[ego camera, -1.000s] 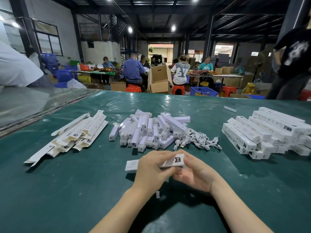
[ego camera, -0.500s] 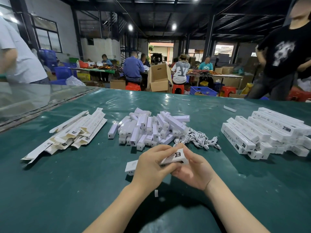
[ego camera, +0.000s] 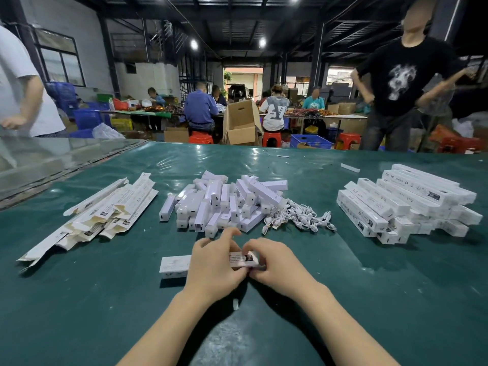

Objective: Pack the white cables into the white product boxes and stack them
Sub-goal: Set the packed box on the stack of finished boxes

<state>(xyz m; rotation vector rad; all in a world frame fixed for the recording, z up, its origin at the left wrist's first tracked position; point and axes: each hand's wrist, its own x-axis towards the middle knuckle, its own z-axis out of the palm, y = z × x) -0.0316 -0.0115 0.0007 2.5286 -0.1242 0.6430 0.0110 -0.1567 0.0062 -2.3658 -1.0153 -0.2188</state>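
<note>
A long white product box (ego camera: 174,266) lies flat on the green table (ego camera: 79,299) in front of me. My left hand (ego camera: 214,265) grips its middle from above. My right hand (ego camera: 277,262) pinches its right end, where a dark label shows. Beyond the hands sits a tangle of white cables (ego camera: 301,216). Left of the cables is a heap of small white inner boxes (ego camera: 224,204). A pile of flat unfolded cartons (ego camera: 105,212) lies at the left. Closed white boxes are stacked (ego camera: 406,204) at the right.
A small white scrap (ego camera: 235,304) lies between my forearms. A loose white strip (ego camera: 350,167) rests near the table's far edge. A person in black (ego camera: 404,83) stands behind the table at right, another in white (ego camera: 23,83) at left. Seated workers and cartons fill the background.
The box's right end has come down from a tilt to lie flat on the table. Both hands have closed in over that end. The person in black has stepped further into view.
</note>
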